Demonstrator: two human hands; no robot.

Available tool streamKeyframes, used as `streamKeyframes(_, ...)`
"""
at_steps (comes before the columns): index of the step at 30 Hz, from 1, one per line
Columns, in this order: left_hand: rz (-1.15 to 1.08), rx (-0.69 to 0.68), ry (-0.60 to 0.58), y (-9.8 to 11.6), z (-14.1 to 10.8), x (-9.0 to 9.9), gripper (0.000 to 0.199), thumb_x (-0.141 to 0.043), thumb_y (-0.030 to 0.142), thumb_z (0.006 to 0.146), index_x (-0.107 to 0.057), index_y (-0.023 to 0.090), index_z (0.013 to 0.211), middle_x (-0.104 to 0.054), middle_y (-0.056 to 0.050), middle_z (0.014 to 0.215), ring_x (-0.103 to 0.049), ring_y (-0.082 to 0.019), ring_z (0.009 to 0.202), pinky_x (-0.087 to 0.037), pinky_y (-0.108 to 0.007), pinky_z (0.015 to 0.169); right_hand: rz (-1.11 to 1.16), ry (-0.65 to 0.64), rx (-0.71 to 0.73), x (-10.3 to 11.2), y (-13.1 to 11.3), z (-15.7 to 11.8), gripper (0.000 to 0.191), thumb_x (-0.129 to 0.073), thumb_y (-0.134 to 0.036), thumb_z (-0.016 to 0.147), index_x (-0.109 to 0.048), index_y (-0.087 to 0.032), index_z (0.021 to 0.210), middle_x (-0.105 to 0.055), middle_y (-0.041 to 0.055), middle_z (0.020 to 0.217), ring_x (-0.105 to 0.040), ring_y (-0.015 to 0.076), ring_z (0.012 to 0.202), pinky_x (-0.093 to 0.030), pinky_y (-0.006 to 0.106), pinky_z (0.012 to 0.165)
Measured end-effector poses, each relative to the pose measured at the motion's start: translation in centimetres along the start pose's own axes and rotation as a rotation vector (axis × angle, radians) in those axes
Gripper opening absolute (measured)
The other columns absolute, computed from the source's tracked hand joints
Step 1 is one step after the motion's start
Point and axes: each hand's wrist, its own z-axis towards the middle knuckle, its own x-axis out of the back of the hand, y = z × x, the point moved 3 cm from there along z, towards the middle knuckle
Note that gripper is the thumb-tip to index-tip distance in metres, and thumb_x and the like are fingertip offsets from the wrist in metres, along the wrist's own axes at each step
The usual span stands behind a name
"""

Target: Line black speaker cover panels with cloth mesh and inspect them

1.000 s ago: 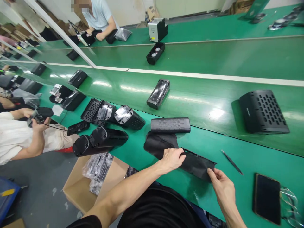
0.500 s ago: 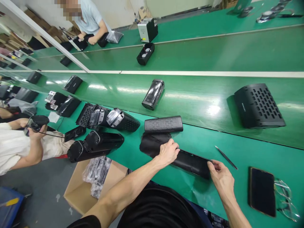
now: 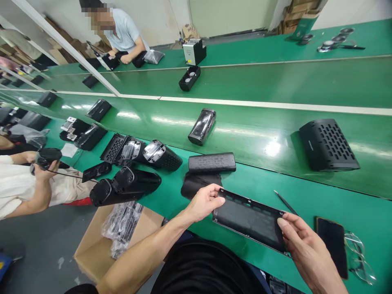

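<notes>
Between my two hands I hold a black speaker grille panel (image 3: pixel 248 220), a shallow rectangular frame with dark mesh inside and small clips along its rims. My left hand (image 3: pixel 206 202) pinches its left end, thumb on the inner side. At the right end, my right hand (image 3: pixel 301 241) grips the corner with thumb on top and fingers behind. Just beyond my left hand lies a piece of black cloth-like mesh (image 3: pixel 199 184). Touching that mesh, a slotted black grille (image 3: pixel 212 162) rests on the green table.
Tweezers (image 3: pixel 285 202), a phone (image 3: pixel 332 245) and glasses (image 3: pixel 359 257) lie at right. Several black speaker housings (image 3: pixel 137 179) stand at left, above an open carton (image 3: pixel 88 241) of wrapped parts. Speaker shells (image 3: pixel 327 145) sit on the green belt (image 3: pixel 251 151). Two co-workers (image 3: pixel 127 32) (image 3: pixel 27 183) handle parts.
The panel has been lifted off the table toward me and tilted, so its mesh inside shows. My left hand has moved to its left end; my right hand still grips the right end.
</notes>
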Motion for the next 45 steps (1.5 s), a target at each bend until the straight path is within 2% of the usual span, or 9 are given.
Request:
streamKeyframes(7, -0.099, -0.069, 0.063, 1.6, -2.2, 1.0, 0.04, -0.074, 0.044, 0.087, -0.069, 0.014, 0.113, -0.067, -0.003, 0.089, -0.058, -0.014, 0.079, -0.045, -0.027, 0.076, 0.054, 0.027, 0.035, -1.6, -0.5, -1.4, 0.062, -0.098, -0.06, 0.058, -0.067, -0.026, 0.101, -0.059, -0.0034, 0.08, -0.043, 0.0072, 0.06, -0.039, 0.01, 0.048)
streamKeyframes(13, -0.079, -0.115, 0.131, 2.1, -3.0, 1.7, 0.038, -0.073, 0.044, 0.089, -0.072, 0.014, 0.112, -0.065, -0.001, 0.086, -0.054, -0.012, 0.075, -0.041, -0.025, 0.071, 0.053, 0.03, 0.065, -2.3, -0.9, -2.3, 0.061, -0.098, -0.059, 0.059, -0.068, -0.027, 0.101, -0.06, -0.0015, 0.084, -0.047, 0.0095, 0.066, -0.044, 0.01, 0.052)
streamKeyframes(20, -0.217, -0.087, 0.044, 1.9, -3.5, 1.9, 0.053, -0.084, 0.044, 0.081, -0.07, 0.015, 0.123, -0.073, -0.008, 0.103, -0.064, -0.018, 0.09, -0.049, -0.03, 0.082, -0.003, 0.069, 0.101, -2.3, -1.1, -2.9, 0.068, -0.099, -0.061, 0.054, -0.07, -0.027, 0.105, -0.059, 0.0004, 0.089, -0.047, 0.0118, 0.072, -0.045, 0.008, 0.052)
streamKeyframes(24, -0.221, -0.128, 0.027, 2.0, -3.5, 2.1, 0.046, -0.082, 0.041, 0.084, -0.072, 0.017, 0.121, -0.075, -0.009, 0.107, -0.066, -0.019, 0.096, -0.05, -0.031, 0.089, -0.039, 0.068, 0.121, -2.2, -0.8, -2.8, 0.068, -0.098, -0.061, 0.056, -0.071, -0.027, 0.108, -0.058, 0.0005, 0.089, -0.047, 0.0121, 0.073, -0.044, 0.009, 0.052)
streamKeyframes(30, -0.207, -0.135, 0.051, 2.1, -3.3, 2.1, 0.045, -0.081, 0.041, 0.085, -0.073, 0.015, 0.121, -0.076, -0.009, 0.106, -0.067, -0.018, 0.095, -0.051, -0.029, 0.087, -0.107, 0.076, 0.161, -1.6, -0.2, -2.3, 0.065, -0.096, -0.06, 0.061, -0.07, -0.029, 0.112, -0.062, 0.0008, 0.097, -0.057, 0.0139, 0.085, -0.048, 0.008, 0.061)
streamKeyframes(33, -0.219, -0.134, 0.041, 2.0, -3.3, 2.3, 0.046, -0.081, 0.042, 0.086, -0.073, 0.016, 0.123, -0.076, -0.01, 0.108, -0.068, -0.02, 0.098, -0.052, -0.031, 0.089, -0.138, 0.066, 0.186, -1.5, -0.4, -2.5, 0.063, -0.094, -0.059, 0.064, -0.07, -0.027, 0.112, -0.064, 0.0025, 0.097, -0.06, 0.0165, 0.083, -0.05, 0.014, 0.058)
streamKeyframes(37, -0.197, -0.199, -0.023, 2.6, -3.6, 2.6, 0.049, -0.081, 0.041, 0.086, -0.071, 0.018, 0.128, -0.075, -0.011, 0.117, -0.068, -0.024, 0.108, -0.053, -0.034, 0.096, -0.169, 0.072, 0.238, -1.5, -0.9, -2.9, 0.06, -0.091, -0.057, 0.066, -0.071, -0.026, 0.113, -0.068, 0.0047, 0.101, -0.062, 0.0188, 0.077, -0.052, 0.022, 0.054)
streamKeyframes(40, -0.215, -0.243, -0.085, 3.3, -3.9, 2.6, 0.045, -0.079, 0.038, 0.088, -0.071, 0.02, 0.13, -0.074, -0.011, 0.122, -0.067, -0.024, 0.113, -0.052, -0.035, 0.101, -0.173, 0.078, 0.258, -1.5, -1.2, -3.2, 0.058, -0.091, -0.055, 0.066, -0.072, -0.026, 0.113, -0.067, 0.0041, 0.101, -0.063, 0.0192, 0.081, -0.053, 0.02, 0.056)
streamKeyframes(45, -0.228, -0.259, -0.095, 3.8, -4.2, 2.7, 0.042, -0.077, 0.036, 0.09, -0.072, 0.022, 0.13, -0.074, -0.01, 0.123, -0.068, -0.024, 0.115, -0.052, -0.034, 0.103, -0.136, 0.054, 0.267, -1.4, -1.1, -3.2, 0.062, -0.091, -0.054, 0.067, -0.071, -0.028, 0.119, -0.066, 0.0034, 0.104, -0.065, 0.0208, 0.089, -0.056, 0.02, 0.063)
